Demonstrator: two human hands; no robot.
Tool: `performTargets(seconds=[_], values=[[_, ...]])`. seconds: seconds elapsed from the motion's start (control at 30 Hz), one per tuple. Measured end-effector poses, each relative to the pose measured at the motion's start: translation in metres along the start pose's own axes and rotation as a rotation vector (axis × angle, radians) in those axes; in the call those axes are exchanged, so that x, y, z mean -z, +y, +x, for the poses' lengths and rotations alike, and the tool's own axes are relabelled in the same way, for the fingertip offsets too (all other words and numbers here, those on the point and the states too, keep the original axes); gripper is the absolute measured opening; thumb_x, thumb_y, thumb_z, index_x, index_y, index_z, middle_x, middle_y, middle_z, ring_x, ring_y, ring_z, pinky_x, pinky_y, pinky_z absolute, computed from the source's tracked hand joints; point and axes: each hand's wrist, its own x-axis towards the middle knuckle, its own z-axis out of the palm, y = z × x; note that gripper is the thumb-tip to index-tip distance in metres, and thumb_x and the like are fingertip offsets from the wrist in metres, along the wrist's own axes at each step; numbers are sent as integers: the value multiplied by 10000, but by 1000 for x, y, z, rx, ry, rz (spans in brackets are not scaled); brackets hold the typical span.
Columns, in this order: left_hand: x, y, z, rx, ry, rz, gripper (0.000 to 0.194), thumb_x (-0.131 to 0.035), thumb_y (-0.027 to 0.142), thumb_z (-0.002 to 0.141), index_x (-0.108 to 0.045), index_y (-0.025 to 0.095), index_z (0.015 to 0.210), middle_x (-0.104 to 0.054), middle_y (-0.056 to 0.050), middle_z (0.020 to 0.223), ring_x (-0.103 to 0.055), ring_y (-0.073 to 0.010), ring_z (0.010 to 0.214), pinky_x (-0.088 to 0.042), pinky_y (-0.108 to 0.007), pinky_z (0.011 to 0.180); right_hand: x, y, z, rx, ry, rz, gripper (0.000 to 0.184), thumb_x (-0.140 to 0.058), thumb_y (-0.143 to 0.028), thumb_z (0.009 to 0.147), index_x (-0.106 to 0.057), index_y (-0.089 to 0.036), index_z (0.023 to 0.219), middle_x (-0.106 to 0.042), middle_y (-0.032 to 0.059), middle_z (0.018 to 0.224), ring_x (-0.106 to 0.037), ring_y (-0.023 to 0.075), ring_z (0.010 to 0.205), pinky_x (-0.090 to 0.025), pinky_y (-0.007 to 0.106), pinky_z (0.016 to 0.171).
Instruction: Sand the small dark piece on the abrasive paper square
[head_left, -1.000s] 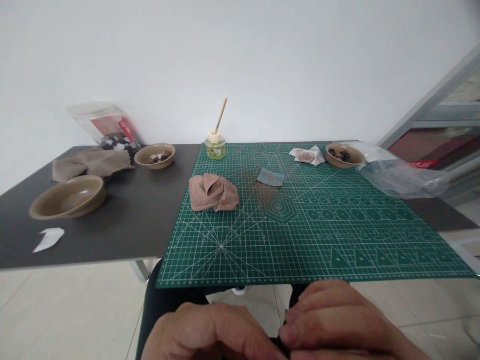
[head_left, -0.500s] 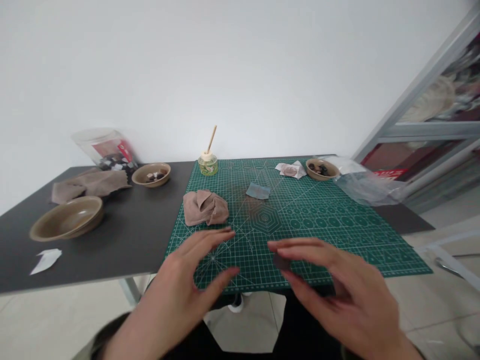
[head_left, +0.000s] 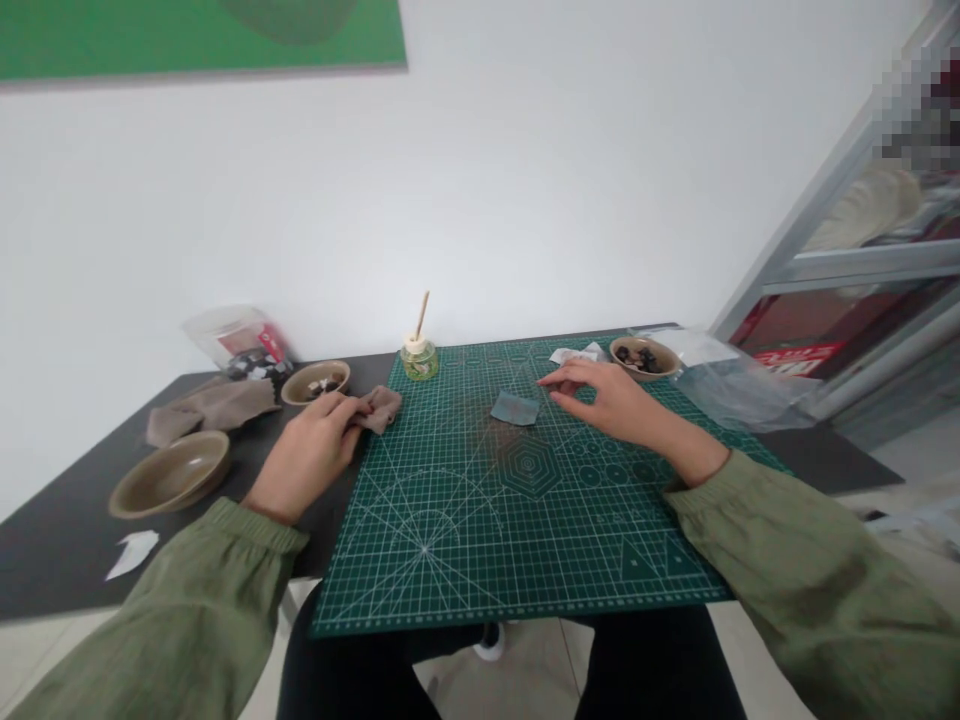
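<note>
Gripping limp, crumpled brown cloth [head_left: 384, 407]: left hand [head_left: 311, 445], curled fingers [head_left: 349, 406].

It looked like a craft workspace: a green gridded cutting mat [head_left: 465, 560] covered much of a dark table [head_left: 60, 530] against a white wall [head_left: 525, 200], with tan bowls [head_left: 295, 396] of small dark and pale pieces [head_left: 324, 385] nearby.

1. Left hand [head_left: 309, 450]: palm down, fingers curled in a grip.
2. Left forearm [head_left: 195, 595]: sleeved, directly behind that grip.
3. Right hand [head_left: 615, 402]: well right of the grip, fingers bent, thumb beneath.
4. Right forearm [head_left: 795, 570]: behind its hand, angled outward.
</note>
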Motion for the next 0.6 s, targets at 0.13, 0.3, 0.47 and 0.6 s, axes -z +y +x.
performTargets(seconds=[0.13,0.3,0.47,0.6], values=[[26,-32,1,51,-34,103,417,-803,413,1119,-732,208,1475,-750,-139,1505,-780,-329,1271,-700,-554,1059,-11,18,1,-60,27,38,206,-735,-218,1051,-856,-219,1217,-883,94,1033,-815,254,855,-680,447,855],[39,3,5,-45,-61,80,407,-815,415,1108,-746,202,1448,-750,-139,1509,-767,-346,1311,-679,-587,1101,-21,27,5,-113,37,74,184,-847,-224,980,-855,-201,1163,-869,86,981,-805,251,852,-663,427,863],[-1,100,53,-319,-108,-204,469,-792,388,1127,-696,219,1554,-714,-154,1592,-751,-357,1369,-664,-611,1142,-32,30,11,-112,47,127,122,-834,-194,972,-896,-196,1077,-854,92,1032,-771,215,825,-643,438,899],[-45,138,103,-416,-171,-311,455,-809,405,1115,-713,204,1511,-729,-150,1546,-769,-343,1307,-691,-579,1082,-42,36,10,-154,117,199,195,-793,-270,1032,-894,-197,1181,-851,98,1109,-778,209,872,-659,426,907]])
